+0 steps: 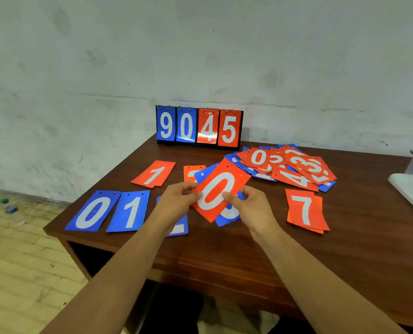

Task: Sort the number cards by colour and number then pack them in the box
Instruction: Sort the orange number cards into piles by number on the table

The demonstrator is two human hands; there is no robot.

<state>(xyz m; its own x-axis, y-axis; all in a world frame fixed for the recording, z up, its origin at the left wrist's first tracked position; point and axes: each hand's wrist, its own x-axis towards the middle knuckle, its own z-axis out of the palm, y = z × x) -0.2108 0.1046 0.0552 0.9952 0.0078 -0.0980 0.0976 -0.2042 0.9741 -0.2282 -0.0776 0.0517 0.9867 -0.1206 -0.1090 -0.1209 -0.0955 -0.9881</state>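
Left hand (pixel 176 201) and right hand (pixel 251 208) pinch red 0 (pixel 218 191). Best laid flat, 9 o'clock of red 1 (pixel 153 174).

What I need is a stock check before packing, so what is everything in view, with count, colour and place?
scoreboard stand: one, black, showing blue 9, 0 and red 4, 5, table's back edge
loose pile: many cards, red and blue, back right
red 1 card: one, left of centre
blue 0 card: one, front left
blue 1 card: one, right of the blue 0
red 7 cards: at least two, stacked, front right
red 0 card: one, held above the table
part-hidden cards: a few, red and blue, under the hands
table: one, brown wood
white object: one, right edge, unclear
left hand: pinches the red 0's left edge
right hand: pinches its right edge
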